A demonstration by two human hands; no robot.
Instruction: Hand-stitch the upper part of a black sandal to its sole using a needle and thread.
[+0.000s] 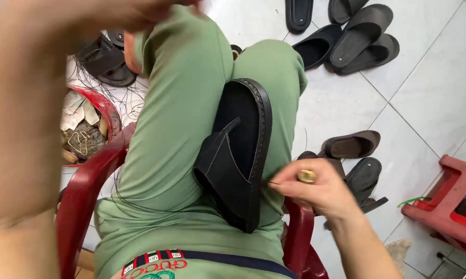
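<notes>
A black sandal (243, 150) with a stitched rim lies wedged between my thighs in green trousers, its strap flap open to the left. My right hand (315, 188) sits at the sandal's right edge, fingers pinched on a thin needle-like tool with a brass-coloured cap. My left arm is raised close to the camera; my left hand (134, 13) is blurred at the top, fingers closed, with dark thread trailing down below it across my lap.
I sit on a red plastic chair (83, 191). A red basin (106, 111) of scraps stands at left, dark sandals (106, 64) behind it. More black sandals (357, 41) lie on the white tiled floor; a brown pair (354, 144) is at right, near a red stool (450, 201).
</notes>
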